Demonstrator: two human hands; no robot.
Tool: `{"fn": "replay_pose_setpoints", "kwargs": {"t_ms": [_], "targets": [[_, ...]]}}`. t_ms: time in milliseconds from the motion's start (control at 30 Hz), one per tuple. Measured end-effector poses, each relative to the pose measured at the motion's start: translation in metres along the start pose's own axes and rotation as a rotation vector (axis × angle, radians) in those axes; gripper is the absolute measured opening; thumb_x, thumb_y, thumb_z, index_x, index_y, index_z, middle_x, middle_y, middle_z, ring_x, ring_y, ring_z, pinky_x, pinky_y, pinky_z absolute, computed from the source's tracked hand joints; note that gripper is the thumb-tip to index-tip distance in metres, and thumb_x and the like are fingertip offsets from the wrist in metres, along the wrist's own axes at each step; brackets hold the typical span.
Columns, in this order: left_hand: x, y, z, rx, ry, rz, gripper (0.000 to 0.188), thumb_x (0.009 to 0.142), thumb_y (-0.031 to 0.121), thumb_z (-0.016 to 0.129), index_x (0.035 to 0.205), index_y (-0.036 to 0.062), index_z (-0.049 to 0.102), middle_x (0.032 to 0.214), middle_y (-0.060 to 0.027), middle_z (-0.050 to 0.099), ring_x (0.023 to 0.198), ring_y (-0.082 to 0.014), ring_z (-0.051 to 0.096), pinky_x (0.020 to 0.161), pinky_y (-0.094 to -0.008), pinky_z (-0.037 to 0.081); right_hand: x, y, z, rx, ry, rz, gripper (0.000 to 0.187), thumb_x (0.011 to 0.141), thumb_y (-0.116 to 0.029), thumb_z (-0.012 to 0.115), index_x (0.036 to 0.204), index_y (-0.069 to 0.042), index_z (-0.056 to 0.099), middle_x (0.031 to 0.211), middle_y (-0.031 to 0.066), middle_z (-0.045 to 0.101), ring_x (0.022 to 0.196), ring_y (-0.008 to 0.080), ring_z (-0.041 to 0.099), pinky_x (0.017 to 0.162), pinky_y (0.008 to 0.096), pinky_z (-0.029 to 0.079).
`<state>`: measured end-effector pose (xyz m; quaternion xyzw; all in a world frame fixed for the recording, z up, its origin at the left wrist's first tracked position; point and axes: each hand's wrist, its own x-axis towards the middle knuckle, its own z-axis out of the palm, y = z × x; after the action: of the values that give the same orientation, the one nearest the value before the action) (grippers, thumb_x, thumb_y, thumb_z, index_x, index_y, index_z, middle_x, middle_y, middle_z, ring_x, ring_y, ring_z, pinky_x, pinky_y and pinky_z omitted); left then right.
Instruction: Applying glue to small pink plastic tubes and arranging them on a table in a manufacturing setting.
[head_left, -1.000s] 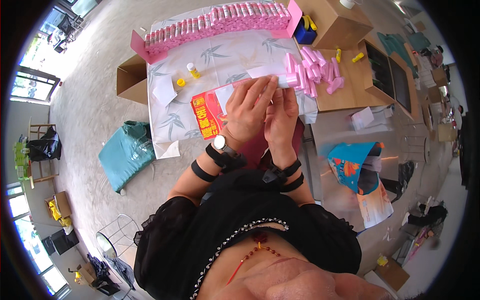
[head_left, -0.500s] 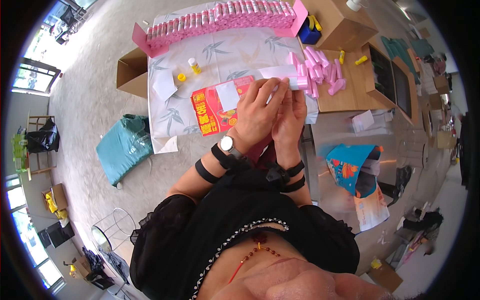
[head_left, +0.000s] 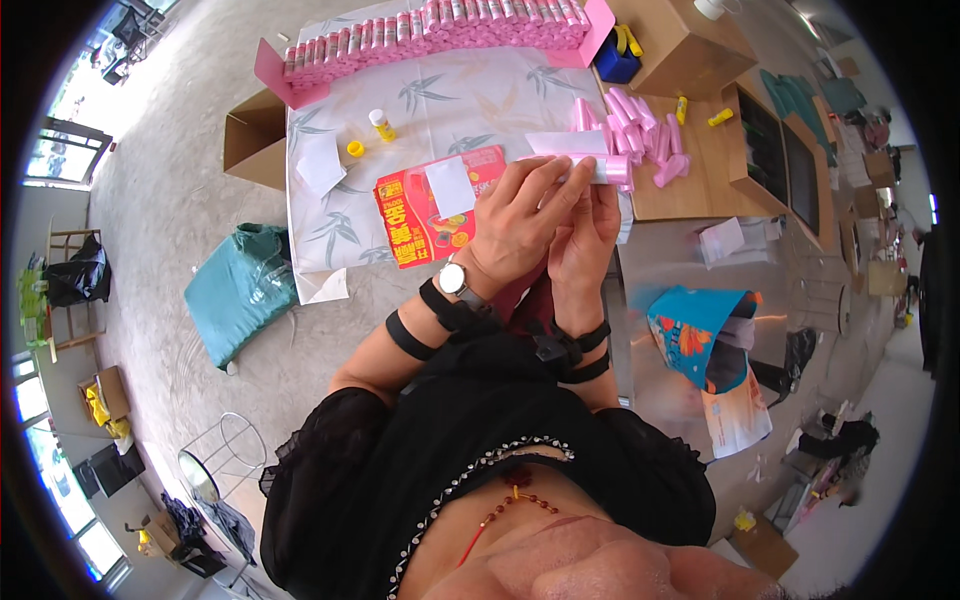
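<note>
A pink plastic roll [head_left: 614, 171] with a pale paper band lies between my two hands above the table's front edge. My left hand [head_left: 518, 212] presses its fingers over the band from the left. Closed around the roll's near side is my right hand [head_left: 588, 235], its fingertips close to the left ones. The fingers hide much of the roll. Just beyond it rests a white paper slip [head_left: 568, 143]. To the left, a red printed cardboard sheet [head_left: 416, 222] carries white slips [head_left: 450, 188]. An uncapped glue stick [head_left: 383, 126] stands behind, near its yellow cap [head_left: 355, 149].
Loose pink rolls [head_left: 640, 128] are heaped on the right. Along the back, a pink tray [head_left: 270, 75] holds many banded rolls. More white paper [head_left: 319, 164] lies at left. Cardboard boxes [head_left: 690, 50] flank the table, and a blue patterned bag [head_left: 690, 322] sits to my right.
The whole view has shifted slightly left. Both hands keep the roll, which now reaches a little farther right past my fingers.
</note>
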<state>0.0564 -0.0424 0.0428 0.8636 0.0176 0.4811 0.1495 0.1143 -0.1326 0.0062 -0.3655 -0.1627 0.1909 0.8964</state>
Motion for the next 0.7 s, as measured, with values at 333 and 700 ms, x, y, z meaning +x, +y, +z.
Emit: {"fn": "replay_pose_setpoints", "kwargs": {"t_ms": [333, 700], "targets": [[0.0018, 0.0026, 0.0004, -0.015, -0.038, -0.087, 0.052, 0.074, 0.005, 0.072, 0.125, 0.0179, 0.072, 0.105, 0.0020, 0.068, 0.085, -0.0173, 0.064, 0.066, -0.0300, 0.055, 0.0011, -0.0011, -0.0069, 0.050, -0.011, -0.008, 0.037, 0.101, -0.003, 0.058, 0.137, -0.002, 0.052, 0.123, 0.0071, 0.065, 0.112, 0.0147, 0.062, 0.094, 0.0288, 0.050], [0.0025, -0.0027, 0.0035, -0.185, -0.063, -0.208, 0.043, 0.073, -0.003, 0.072, 0.113, 0.0132, 0.075, 0.096, -0.0016, 0.071, 0.079, -0.0229, 0.063, 0.063, -0.0330, 0.054, 0.0000, 0.0008, -0.0089, 0.005, 0.020, -0.030, 0.039, 0.099, -0.001, 0.060, 0.138, -0.001, 0.053, 0.124, 0.0079, 0.066, 0.113, 0.0159, 0.062, 0.098, 0.0307, 0.050]]}}
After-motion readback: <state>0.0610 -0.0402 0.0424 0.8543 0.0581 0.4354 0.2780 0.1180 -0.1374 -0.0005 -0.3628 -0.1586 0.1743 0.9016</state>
